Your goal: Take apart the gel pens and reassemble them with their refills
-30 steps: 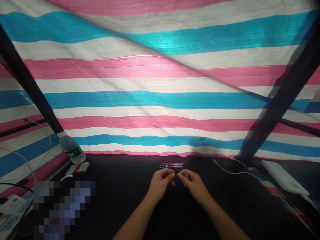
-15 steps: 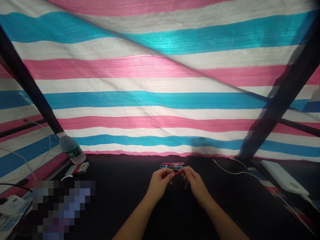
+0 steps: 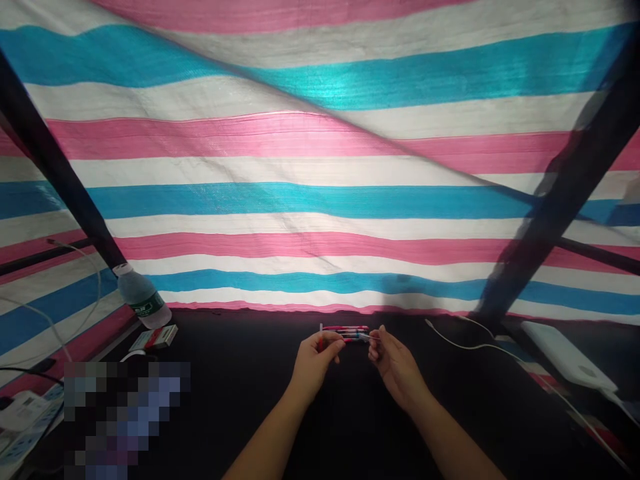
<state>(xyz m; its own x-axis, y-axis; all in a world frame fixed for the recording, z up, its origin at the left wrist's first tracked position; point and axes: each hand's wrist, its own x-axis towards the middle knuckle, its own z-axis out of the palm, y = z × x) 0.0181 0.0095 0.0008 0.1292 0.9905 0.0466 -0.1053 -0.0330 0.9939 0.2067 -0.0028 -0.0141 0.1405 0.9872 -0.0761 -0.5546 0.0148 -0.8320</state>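
My left hand (image 3: pixel 313 365) is closed around a red pen part (image 3: pixel 321 343), whose pale end sticks up above the fingers. Across a small gap, my right hand (image 3: pixel 397 368) pinches a thin, pale pen piece (image 3: pixel 371 337) between thumb and fingertips; whether it is a refill is too small to make out. Just beyond both hands, several pens (image 3: pixel 345 329) with pink, white and dark parts lie side by side on the black table (image 3: pixel 240 380). The fingers partly hide the nearest of them.
A water bottle (image 3: pixel 143 297) and a small box (image 3: pixel 159 337) stand at the back left, above a power strip (image 3: pixel 30 417). On the right are a white power bank (image 3: pixel 567 353) and a white cable (image 3: pixel 470 346). Striped sheeting (image 3: pixel 320 200) hangs behind the table.
My hands have moved slightly apart. The right hand has turned palm inward, and a thin pale piece now shows in its fingers. The red part in my left hand stands more upright.
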